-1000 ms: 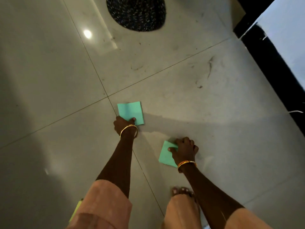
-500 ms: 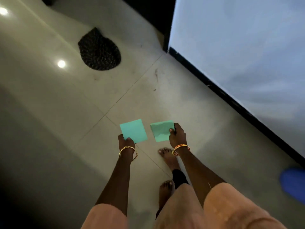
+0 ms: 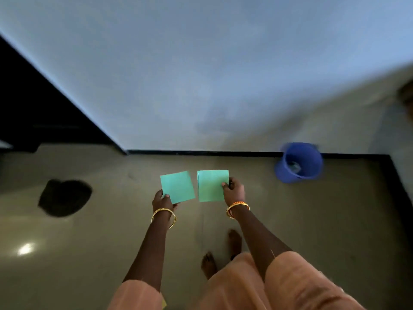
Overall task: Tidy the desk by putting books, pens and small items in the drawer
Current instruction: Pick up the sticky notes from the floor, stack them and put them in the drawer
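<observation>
I hold two green square sticky-note pads in front of me, above the tiled floor. My left hand (image 3: 162, 201) pinches the lower left corner of the left green pad (image 3: 177, 186). My right hand (image 3: 233, 190) pinches the right edge of the right green pad (image 3: 211, 185). The pads are side by side, a narrow gap between them, both flat and facing up. No desk or drawer is in view.
A blue bucket (image 3: 298, 163) stands by the wall at the right. A dark round mat (image 3: 64, 198) lies on the floor (image 3: 100, 253) at the left. A pale wall (image 3: 201, 74) with a black skirting rises ahead. My bare feet (image 3: 209, 264) are below.
Both hands picked the green pads up off the floor and lifted them. My view has swung right to face the wall, bringing the blue bucket into sight and the mat to the left.
</observation>
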